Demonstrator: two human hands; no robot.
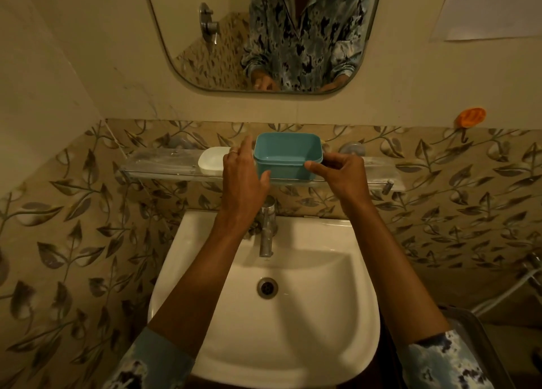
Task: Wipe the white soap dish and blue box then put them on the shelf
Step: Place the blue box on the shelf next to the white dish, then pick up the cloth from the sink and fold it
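Note:
The blue box [289,153], an open-topped plastic tub, stands on the glass shelf [164,162] above the sink. My right hand [340,174] pinches its right front rim between thumb and fingers. At the box's left side, my left hand [242,177] has its fingers spread and pointing up, with the thumb lying against the front wall and hiding the left corner. The white soap dish [211,161] sits on the shelf just left of my left hand, apart from the box.
A white sink [322,330] with a metal faucet [267,230] lies below the shelf, under my forearms. A mirror [205,36] hangs above. An orange wall hook [470,118] and a paper sheet [492,15] are at the right. The shelf's two ends are bare.

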